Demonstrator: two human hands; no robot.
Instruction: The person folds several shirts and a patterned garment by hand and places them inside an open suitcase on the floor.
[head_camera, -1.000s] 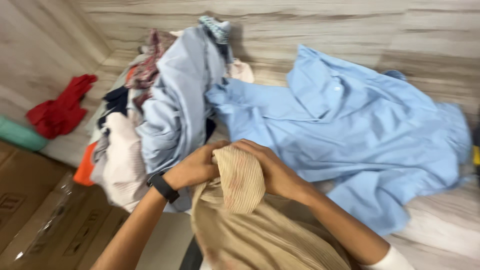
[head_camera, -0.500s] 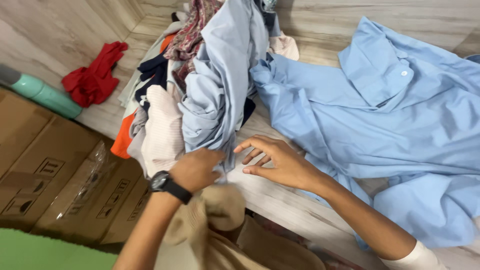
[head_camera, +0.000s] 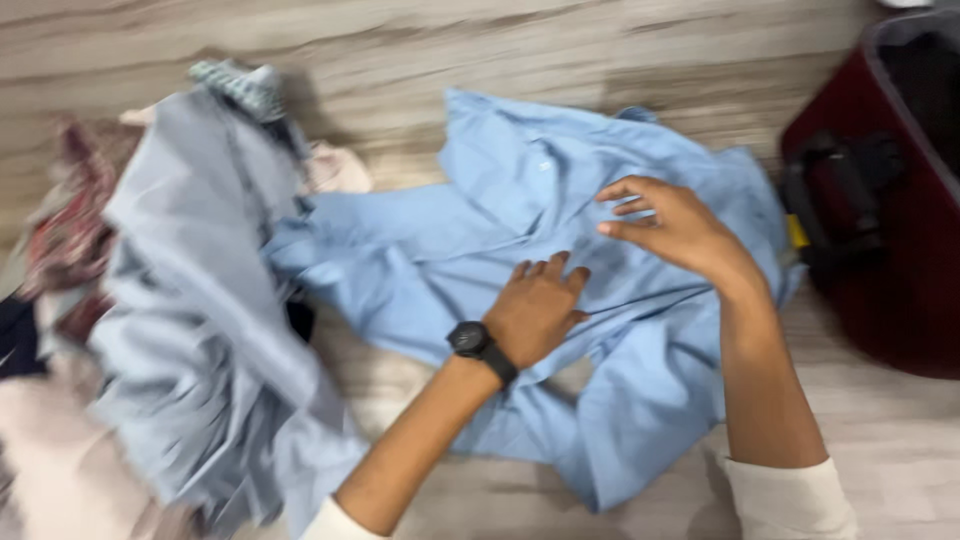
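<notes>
I rest my left hand flat, fingers open, on the blue shirt at centre; my right hand hovers open at 2 o'clock. Risk: pressing unevenly likely bunches the fabric toward the clothes pile at 9 o'clock.

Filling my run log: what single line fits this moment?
left hand: flat on light blue cotton shirt | right hand: open, over shirt | surface: wood-grain floor
</notes>
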